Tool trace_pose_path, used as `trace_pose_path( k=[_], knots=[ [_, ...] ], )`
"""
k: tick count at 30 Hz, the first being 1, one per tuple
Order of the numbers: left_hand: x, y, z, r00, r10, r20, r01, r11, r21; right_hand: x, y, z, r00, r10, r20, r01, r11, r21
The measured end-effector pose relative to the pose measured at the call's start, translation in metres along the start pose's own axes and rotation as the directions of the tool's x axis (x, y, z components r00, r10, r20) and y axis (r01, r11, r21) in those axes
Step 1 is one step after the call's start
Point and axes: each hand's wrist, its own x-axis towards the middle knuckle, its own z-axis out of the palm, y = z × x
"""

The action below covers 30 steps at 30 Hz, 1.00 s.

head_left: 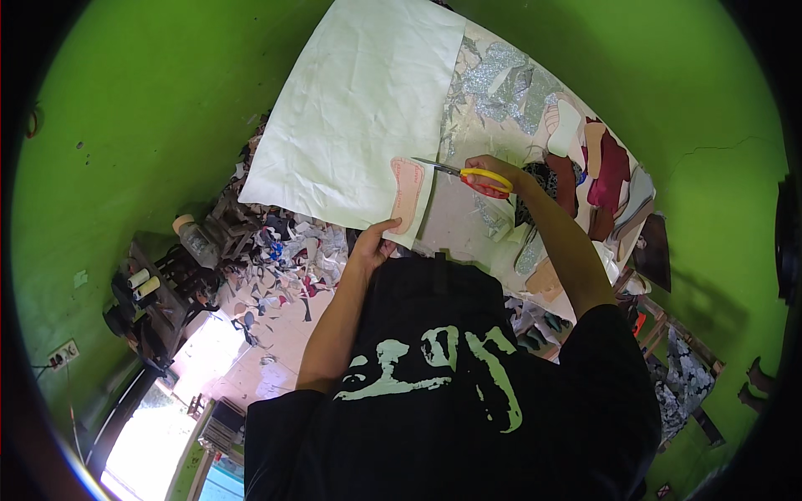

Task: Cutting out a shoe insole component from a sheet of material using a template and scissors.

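A large white sheet of material point(351, 108) covers the left part of the table and reaches over its near edge. On its lower right corner lies a pinkish shoe-sole-shaped pattern piece point(407, 196) with marks on it. My left hand point(374, 244) pinches the sheet and the pattern's near end, thumb on top. My right hand point(491, 174) grips scissors point(474, 175) with yellow and red handles. Their blades point left and meet the sheet at the pattern's far end. Whether the blades are apart is too small to tell.
Silvery scraps point(505, 83) lie on the table's far right. Dark red pieces point(610, 171) and sole-shaped cutouts point(564, 125) are piled along its right side. Many offcuts point(292, 250) litter the floor at left, near a rack with thread spools point(144, 284). Green walls point(150, 108) stand close around.
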Motion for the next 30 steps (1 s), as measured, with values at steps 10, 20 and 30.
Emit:
trace_pose_path(
  k=[10,20,30],
  knots=[
    [0.000,0.000,0.000,1.000,-0.003,0.024,0.004,0.998,-0.062,0.015,0.012,-0.012,0.988,-0.126,0.087,0.135,0.984,-0.115],
    [-0.010,0.002,0.003,1.000,0.016,0.012,-0.015,0.997,-0.079,0.038,0.001,-0.007,0.989,-0.038,0.143,0.047,0.997,-0.060],
    [-0.008,0.004,-0.001,0.999,-0.020,0.043,0.021,0.999,-0.042,0.032,-0.010,-0.007,0.988,-0.115,0.103,0.133,0.972,-0.195]
  ],
)
